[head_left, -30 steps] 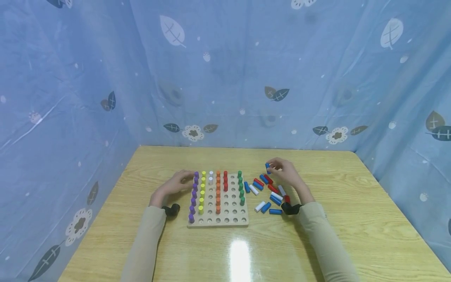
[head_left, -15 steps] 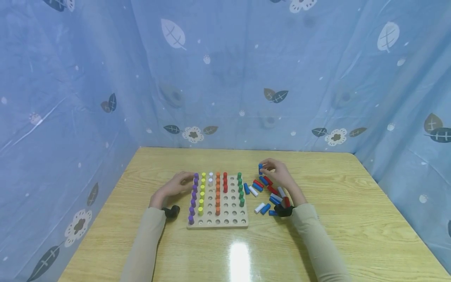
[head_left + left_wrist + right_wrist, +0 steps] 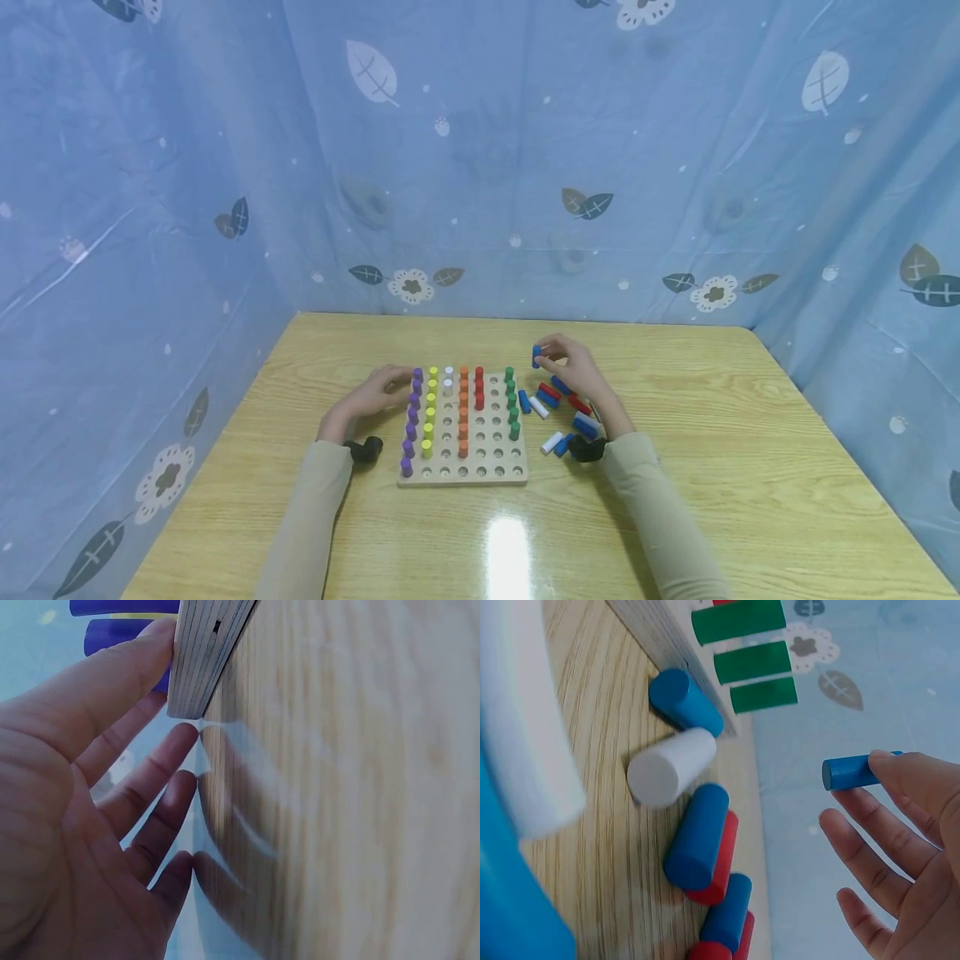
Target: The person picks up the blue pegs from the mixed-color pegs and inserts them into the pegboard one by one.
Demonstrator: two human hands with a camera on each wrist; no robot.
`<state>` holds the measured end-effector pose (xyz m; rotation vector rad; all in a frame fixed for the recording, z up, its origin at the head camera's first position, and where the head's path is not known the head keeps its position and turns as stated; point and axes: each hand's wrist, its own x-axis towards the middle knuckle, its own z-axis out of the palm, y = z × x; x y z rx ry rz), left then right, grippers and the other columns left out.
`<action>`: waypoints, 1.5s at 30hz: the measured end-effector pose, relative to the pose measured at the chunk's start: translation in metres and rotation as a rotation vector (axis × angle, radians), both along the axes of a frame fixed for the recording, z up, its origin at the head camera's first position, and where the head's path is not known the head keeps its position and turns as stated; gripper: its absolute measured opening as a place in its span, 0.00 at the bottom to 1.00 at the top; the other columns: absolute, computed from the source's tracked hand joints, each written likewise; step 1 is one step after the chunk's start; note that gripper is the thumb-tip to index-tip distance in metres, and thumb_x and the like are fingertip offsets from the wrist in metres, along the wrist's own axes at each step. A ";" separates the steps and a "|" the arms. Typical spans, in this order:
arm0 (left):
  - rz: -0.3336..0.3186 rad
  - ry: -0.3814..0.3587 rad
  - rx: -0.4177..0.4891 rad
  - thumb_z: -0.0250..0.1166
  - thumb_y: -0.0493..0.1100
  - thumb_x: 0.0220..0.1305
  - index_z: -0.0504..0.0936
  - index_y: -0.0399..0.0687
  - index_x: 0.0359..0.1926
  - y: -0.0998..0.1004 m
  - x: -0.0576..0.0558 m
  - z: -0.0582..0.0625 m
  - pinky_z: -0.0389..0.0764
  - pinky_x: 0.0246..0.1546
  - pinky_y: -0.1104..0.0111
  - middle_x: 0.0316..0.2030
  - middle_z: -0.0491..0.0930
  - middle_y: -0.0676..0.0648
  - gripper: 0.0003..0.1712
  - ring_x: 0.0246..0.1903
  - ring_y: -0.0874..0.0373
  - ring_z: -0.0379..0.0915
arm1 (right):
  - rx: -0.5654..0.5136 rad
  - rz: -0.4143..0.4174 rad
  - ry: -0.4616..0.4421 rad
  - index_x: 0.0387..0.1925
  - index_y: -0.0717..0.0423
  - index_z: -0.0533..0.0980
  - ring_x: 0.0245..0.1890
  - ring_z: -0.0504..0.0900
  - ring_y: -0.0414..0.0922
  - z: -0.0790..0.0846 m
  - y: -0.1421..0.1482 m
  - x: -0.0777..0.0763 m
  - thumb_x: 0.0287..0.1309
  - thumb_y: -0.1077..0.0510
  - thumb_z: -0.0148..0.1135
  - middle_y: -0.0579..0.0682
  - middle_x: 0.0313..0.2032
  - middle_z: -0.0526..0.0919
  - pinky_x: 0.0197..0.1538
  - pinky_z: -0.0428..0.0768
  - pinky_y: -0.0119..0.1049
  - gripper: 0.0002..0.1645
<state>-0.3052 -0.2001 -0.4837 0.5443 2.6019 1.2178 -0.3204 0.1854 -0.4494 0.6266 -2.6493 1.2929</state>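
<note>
My right hand (image 3: 576, 368) pinches a blue peg (image 3: 536, 357) upright between thumb and fingers, raised above the table just past the board's far right corner. The right wrist view shows the same blue peg (image 3: 849, 772) with the other fingers spread. My left hand (image 3: 371, 393) rests at the left side of the wooden pegboard (image 3: 463, 480). In the left wrist view its thumb (image 3: 112, 679) touches the board's edge beside the purple pegs (image 3: 120, 636), and several fingertips touch the table. Purple, yellow, white, orange, red and green pegs stand in columns; one column between red and green has bare holes.
Loose blue, white and red pegs lie right of the board, among them a white peg (image 3: 539, 407), a blue peg (image 3: 524, 401) and a red peg (image 3: 579, 405). My right forearm hides some. A blue patterned curtain (image 3: 480, 167) hangs behind the table (image 3: 720, 467).
My right hand has moved left with the blue peg, from above the loose pegs to near the board's far right corner. The left hand has stayed in place.
</note>
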 end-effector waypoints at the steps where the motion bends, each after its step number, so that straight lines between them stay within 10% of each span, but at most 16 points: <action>1: 0.000 -0.001 -0.001 0.62 0.52 0.60 0.68 0.52 0.63 0.000 0.000 0.000 0.53 0.65 0.44 0.60 0.66 0.44 0.30 0.63 0.44 0.54 | -0.004 0.003 0.000 0.48 0.54 0.74 0.41 0.81 0.51 0.000 -0.002 0.000 0.59 0.55 0.61 0.54 0.39 0.83 0.46 0.78 0.49 0.16; 45: -0.017 -0.007 0.045 0.63 0.49 0.59 0.66 0.51 0.64 0.000 0.002 0.001 0.52 0.65 0.44 0.63 0.63 0.43 0.32 0.65 0.42 0.53 | -0.011 0.071 -0.107 0.45 0.50 0.75 0.45 0.79 0.48 -0.013 -0.051 -0.004 0.58 0.54 0.62 0.50 0.41 0.82 0.47 0.78 0.46 0.13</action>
